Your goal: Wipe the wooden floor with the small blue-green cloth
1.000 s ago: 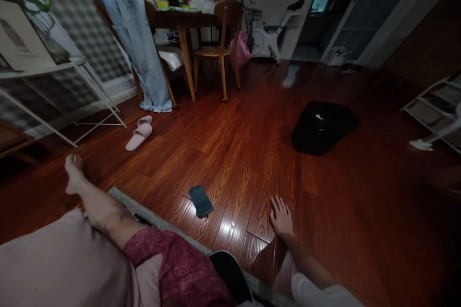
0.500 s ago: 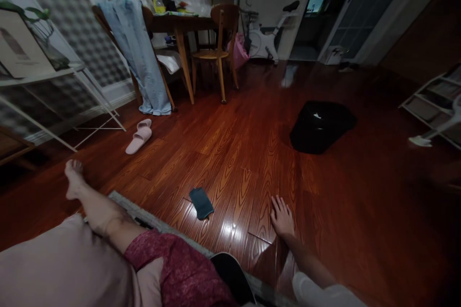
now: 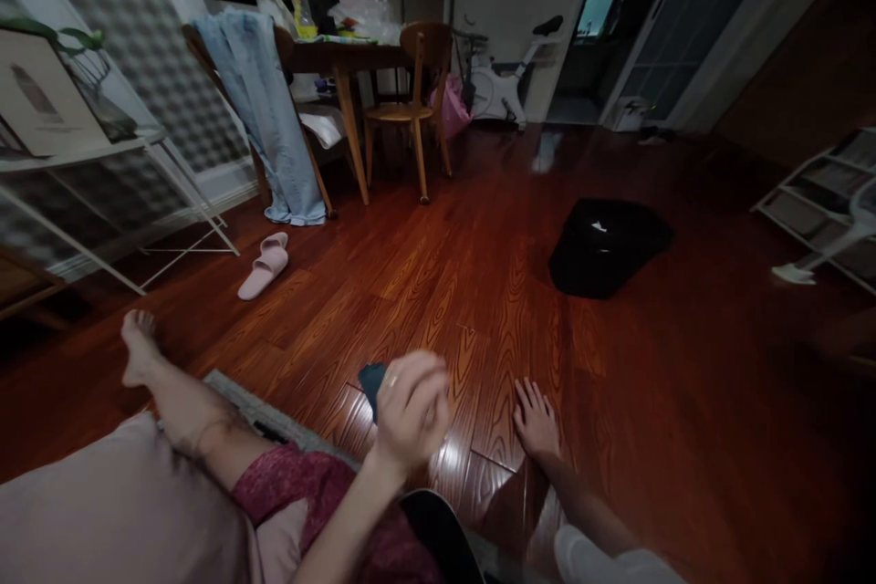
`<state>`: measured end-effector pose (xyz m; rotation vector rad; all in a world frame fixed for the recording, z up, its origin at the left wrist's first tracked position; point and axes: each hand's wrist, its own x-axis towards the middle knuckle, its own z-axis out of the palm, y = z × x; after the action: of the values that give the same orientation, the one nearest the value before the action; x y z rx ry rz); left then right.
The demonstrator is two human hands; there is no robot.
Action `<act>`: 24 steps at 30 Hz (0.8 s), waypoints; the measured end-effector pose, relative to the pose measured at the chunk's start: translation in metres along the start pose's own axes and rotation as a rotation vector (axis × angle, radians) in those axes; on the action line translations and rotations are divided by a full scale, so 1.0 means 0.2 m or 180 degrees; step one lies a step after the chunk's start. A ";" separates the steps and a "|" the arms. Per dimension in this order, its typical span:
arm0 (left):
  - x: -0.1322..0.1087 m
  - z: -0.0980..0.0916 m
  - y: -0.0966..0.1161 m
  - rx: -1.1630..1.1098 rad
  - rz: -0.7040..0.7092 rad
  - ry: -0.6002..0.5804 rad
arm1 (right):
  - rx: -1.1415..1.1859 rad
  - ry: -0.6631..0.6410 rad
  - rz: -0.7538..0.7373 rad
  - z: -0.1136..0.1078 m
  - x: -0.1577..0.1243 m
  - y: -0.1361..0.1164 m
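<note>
My left hand (image 3: 412,406) is raised in front of me at the lower middle, slightly blurred. Its fingers curl inward, a ring shows on one of them, and anything inside is hidden. Behind it on the floor lies a small dark teal piece of cloth (image 3: 370,378), perhaps a sock, mostly covered by the hand in this view. Whether they touch I cannot tell. To the right, my right hand (image 3: 537,421) rests flat on the wooden floor (image 3: 479,310) with its fingers spread, holding nothing.
A black glossy bin (image 3: 609,248) stands ahead on the right. Pink slippers (image 3: 265,268) lie to the left, near a chair draped with jeans (image 3: 277,119). My bare leg (image 3: 184,411) stretches left beside a pink cushion (image 3: 116,511). A wooden chair (image 3: 414,109) stands farther back.
My left hand has come into view from below and now blocks most of the teal cloth. My right hand stays flat on the floor. The view has tipped slightly upward.
</note>
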<state>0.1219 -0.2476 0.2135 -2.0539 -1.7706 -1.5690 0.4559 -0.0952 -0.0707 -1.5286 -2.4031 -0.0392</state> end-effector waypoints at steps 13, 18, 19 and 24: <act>-0.81 0.48 -0.72 0.2132 -0.2321 -0.1823 | -0.0058 -0.0030 0.0005 0.03 -0.01 0.02; -0.86 0.52 -0.84 0.2184 -0.2065 -0.1426 | -0.0042 -0.0034 0.0003 0.03 -0.01 0.02; -0.86 0.52 -0.86 0.2181 -0.2050 -0.1423 | -0.0044 -0.0041 0.0006 0.03 -0.01 0.02; -0.87 0.44 -0.93 0.2246 -0.2028 -0.1452 | -0.0059 -0.0042 -0.0001 0.02 -0.01 0.01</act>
<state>0.0650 -0.2577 -0.0495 -1.6313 -2.7837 -0.3282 0.4578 -0.0940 -0.0758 -1.5413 -2.4198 -0.0518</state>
